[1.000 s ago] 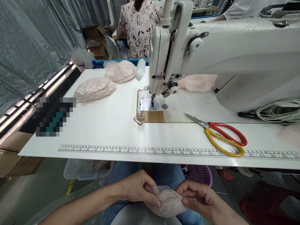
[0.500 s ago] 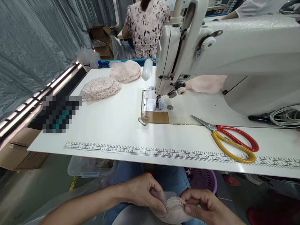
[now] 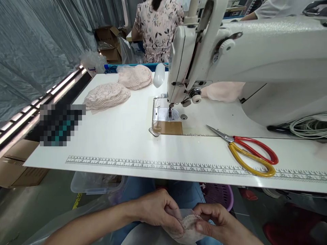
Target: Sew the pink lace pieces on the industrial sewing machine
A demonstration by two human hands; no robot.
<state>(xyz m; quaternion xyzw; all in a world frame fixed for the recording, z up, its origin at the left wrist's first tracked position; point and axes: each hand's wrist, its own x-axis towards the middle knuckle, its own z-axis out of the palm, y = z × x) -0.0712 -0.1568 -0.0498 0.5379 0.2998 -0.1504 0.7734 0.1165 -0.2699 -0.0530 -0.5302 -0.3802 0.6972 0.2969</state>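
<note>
Low over my lap, in front of the table edge, a pale pink lace piece (image 3: 190, 223) is stretched between my two hands. My left hand (image 3: 163, 211) pinches its left side between thumb and fingers. On the other side, my right hand (image 3: 213, 219) grips the lace edge with thumb and forefinger. Fine scalloped trim shows along the top of the piece; its lower part is cut off by the frame. On the table beyond, a white sewing machine (image 3: 245, 51) stands with its needle over the metal plate, and no fabric shows under the foot.
Scissors (image 3: 240, 146) with red and yellow handles lie right of the needle. Two lace stacks, a nearer one (image 3: 108, 97) and a farther one (image 3: 135, 76), rest at the table's back left. Below are a purple basket (image 3: 219, 195) and a clear bin (image 3: 95, 183). A person (image 3: 157, 30) sits beyond.
My right hand has shifted slightly left and up along the lace, its thumb now farther over the edge. My left hand keeps its pinch. The whole view has moved slightly.
</note>
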